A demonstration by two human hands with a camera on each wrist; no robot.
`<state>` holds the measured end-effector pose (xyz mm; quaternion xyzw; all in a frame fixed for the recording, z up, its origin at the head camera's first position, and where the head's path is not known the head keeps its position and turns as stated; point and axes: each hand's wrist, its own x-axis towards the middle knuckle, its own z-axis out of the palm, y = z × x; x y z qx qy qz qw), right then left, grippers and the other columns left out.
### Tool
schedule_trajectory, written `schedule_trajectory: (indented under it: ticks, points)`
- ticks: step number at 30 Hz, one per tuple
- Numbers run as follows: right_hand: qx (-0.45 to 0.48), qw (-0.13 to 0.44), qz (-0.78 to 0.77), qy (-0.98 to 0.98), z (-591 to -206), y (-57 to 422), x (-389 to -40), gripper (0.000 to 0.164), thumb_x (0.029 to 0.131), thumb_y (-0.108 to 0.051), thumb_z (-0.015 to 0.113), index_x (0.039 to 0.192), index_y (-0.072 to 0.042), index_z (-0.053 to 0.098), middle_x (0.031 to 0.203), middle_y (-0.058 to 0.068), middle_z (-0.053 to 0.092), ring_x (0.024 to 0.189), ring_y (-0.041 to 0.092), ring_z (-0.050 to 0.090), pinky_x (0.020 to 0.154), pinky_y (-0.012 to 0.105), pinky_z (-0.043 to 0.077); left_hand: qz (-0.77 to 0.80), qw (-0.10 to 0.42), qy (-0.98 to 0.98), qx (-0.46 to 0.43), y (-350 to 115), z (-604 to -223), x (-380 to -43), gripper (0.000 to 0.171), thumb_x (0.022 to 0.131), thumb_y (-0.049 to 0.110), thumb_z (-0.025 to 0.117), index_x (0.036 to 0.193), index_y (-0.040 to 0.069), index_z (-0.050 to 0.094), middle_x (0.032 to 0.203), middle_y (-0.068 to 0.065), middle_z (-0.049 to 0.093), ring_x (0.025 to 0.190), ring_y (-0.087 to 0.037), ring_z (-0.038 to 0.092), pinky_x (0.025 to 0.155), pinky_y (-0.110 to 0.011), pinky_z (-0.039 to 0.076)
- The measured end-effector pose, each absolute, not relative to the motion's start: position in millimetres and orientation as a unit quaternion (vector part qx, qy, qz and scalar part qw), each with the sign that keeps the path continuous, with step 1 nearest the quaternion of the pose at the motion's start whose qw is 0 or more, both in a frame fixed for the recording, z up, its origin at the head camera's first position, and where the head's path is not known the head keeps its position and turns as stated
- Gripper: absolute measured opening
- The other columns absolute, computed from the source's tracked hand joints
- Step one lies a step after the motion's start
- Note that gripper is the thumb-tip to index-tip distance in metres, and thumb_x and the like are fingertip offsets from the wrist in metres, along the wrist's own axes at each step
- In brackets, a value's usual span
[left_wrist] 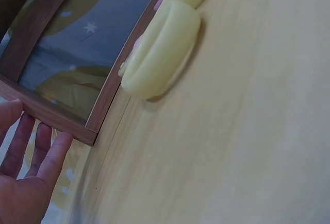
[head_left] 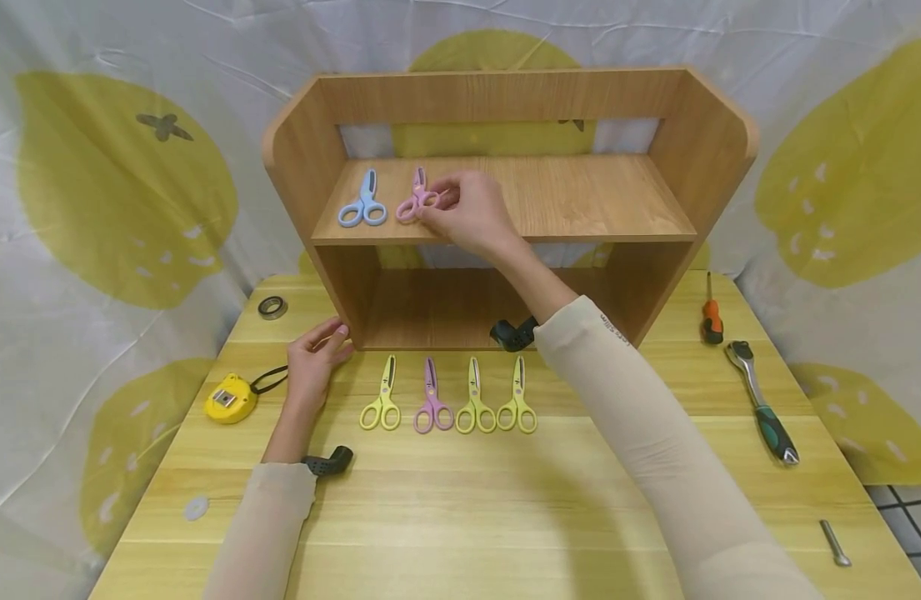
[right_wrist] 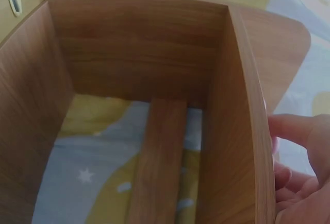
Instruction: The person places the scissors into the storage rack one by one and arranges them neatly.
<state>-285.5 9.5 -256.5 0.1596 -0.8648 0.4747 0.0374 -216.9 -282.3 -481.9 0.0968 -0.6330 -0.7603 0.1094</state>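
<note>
My right hand (head_left: 468, 208) is at the upper board of a wooden shelf (head_left: 580, 200), its thumb and fingers pinching a handle loop of pink scissors (head_left: 418, 185). Blue scissors (head_left: 368, 193) lie to their left on that board, blades toward the back. In the right wrist view the pink scissors are mostly hidden behind the board's edge. My left hand (head_left: 315, 358) touches the shelf's lower left side panel (left_wrist: 56, 123) with loosely spread fingers. In front of the shelf, purple scissors (head_left: 432, 400) and three yellow-green scissors (head_left: 473, 400) lie in a row on the table.
On the table's left are a black ring (head_left: 272, 307), a yellow tape measure (head_left: 231, 399) and a pale disc (head_left: 196, 508). Along the right lie an orange-handled screwdriver (head_left: 711, 321), a ratchet wrench (head_left: 762, 400) and a bolt (head_left: 834, 543). A lemon-print curtain (head_left: 130, 183) hangs behind.
</note>
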Motion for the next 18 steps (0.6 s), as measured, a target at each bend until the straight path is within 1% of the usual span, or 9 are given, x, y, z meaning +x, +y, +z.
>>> schedule_trajectory:
  ticks: [4, 10, 13, 18]
  points:
    - [0.165, 0.033, 0.44, -0.882, -255.2, 9.8, -286.0, 0.038, 0.091, -0.029, 0.079, 0.122, -0.008, 0.072, 0.105, 0.004, 0.07, 0.096, 0.014, 0.063, 0.069, 0.021, 0.057, -0.757, 0.11, -0.636, 0.1, -282.6, -482.1, -217.4, 0.041, 0.094, 0.013, 0.076, 0.131, -0.002, 0.068, 0.112, 0.001, 0.073, 0.1, -0.015, 0.073, 0.094, -0.041, 0.062]
    - [0.181, 0.023, 0.426, -0.886, -255.9, 9.7, -287.0, 0.033, 0.092, -0.026, 0.077, 0.117, -0.005, 0.073, 0.104, 0.006, 0.068, 0.093, 0.016, 0.06, 0.065, 0.022, 0.055, -0.759, 0.11, -0.633, 0.106, -282.1, -482.3, -217.7, 0.04, 0.094, 0.012, 0.076, 0.131, -0.001, 0.069, 0.111, 0.001, 0.073, 0.099, -0.014, 0.073, 0.095, -0.041, 0.063]
    - [0.184, 0.021, 0.429, -0.884, -255.9, 10.4, -286.9, 0.034, 0.092, -0.026, 0.078, 0.118, -0.004, 0.073, 0.105, 0.006, 0.069, 0.094, 0.016, 0.061, 0.066, 0.022, 0.056, -0.759, 0.109, -0.633, 0.105, -282.0, -481.5, -217.2, 0.041, 0.094, 0.011, 0.076, 0.132, -0.002, 0.068, 0.111, 0.001, 0.073, 0.1, -0.014, 0.073, 0.095, -0.041, 0.062]
    - [0.186, 0.022, 0.44, -0.879, -254.7, 14.6, -283.7, 0.042, 0.09, -0.027, 0.078, 0.124, -0.004, 0.07, 0.113, 0.008, 0.069, 0.101, 0.017, 0.063, 0.075, 0.023, 0.059, -0.761, 0.109, -0.632, 0.099, -282.0, -480.8, -216.2, 0.042, 0.094, 0.011, 0.076, 0.132, -0.003, 0.067, 0.112, 0.001, 0.073, 0.101, -0.016, 0.073, 0.095, -0.042, 0.061]
